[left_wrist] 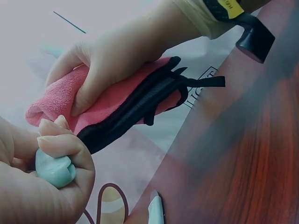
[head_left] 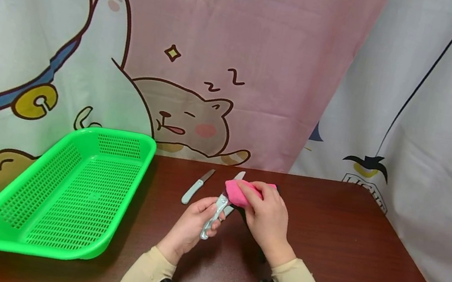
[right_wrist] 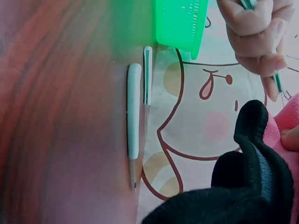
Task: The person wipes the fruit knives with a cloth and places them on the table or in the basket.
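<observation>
My left hand [head_left: 194, 223] grips a small knife by its pale blue-green handle [head_left: 215, 216], the blade end pointing away from me. A pink cloth [head_left: 239, 193] with black edging is pinched in my right hand [head_left: 270, 218] and wraps the blade, most of which it hides. In the left wrist view the thumb of the right hand [left_wrist: 117, 60] presses on the folded cloth [left_wrist: 60, 93]. Two similar knives lie on the table beyond the hands: one knife [head_left: 195, 188] to the left, and another knife [right_wrist: 133, 112] partly covered by the hands in the head view.
A green plastic basket [head_left: 114, 232] with perforated sides stands on the left of the dark wooden table [head_left: 336, 259]. Behind the table hangs a printed cloth backdrop [head_left: 267, 58] with cartoon animals. The table's far edge meets this backdrop just past the knives.
</observation>
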### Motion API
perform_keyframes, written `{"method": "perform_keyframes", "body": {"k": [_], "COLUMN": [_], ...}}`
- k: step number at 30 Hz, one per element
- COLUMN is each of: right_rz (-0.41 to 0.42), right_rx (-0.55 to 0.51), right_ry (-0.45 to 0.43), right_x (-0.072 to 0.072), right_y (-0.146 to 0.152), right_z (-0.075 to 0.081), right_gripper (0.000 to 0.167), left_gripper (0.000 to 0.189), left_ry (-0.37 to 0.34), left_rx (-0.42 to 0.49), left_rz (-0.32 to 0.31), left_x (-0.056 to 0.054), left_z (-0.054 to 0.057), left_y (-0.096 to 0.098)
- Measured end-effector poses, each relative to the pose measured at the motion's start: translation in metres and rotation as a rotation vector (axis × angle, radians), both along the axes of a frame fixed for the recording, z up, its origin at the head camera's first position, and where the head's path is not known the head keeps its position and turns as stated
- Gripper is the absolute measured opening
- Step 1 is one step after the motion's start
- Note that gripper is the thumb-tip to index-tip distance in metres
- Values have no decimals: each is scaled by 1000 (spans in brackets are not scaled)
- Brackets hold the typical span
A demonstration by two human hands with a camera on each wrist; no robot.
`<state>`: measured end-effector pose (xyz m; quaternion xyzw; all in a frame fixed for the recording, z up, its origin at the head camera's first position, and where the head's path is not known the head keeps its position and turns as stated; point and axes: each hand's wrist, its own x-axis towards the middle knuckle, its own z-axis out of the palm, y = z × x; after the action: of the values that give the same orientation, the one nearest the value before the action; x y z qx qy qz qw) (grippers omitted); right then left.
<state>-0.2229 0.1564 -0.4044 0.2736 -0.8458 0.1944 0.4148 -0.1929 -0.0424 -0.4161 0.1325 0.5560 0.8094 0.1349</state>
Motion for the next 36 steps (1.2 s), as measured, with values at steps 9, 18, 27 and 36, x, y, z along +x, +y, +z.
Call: {"method": "perform_keyframes", "body": {"k": [9,18,27,36], "right_rz": [-46,-76,-71,-5], "right_rx": [-27,-50,-88,-75], "right_ry": [5,-19,-5,-19], "right_x": [-9,-12,-8,5], "right_y": [6,9,11,5], "right_z": [4,9,10,12], "right_gripper": [57,52,52,53], "left_gripper": [34,37,37,36], "left_ry": [12,8,21,15], "left_rx": [-7,-6,-7,-5], "left_rz": [-14,-23,-15,-1], "left_x": [-1,-2,-3,-5], "left_z": [-1,-2,-4,-4], "left_y": [-2,-3,-4,-5]}}
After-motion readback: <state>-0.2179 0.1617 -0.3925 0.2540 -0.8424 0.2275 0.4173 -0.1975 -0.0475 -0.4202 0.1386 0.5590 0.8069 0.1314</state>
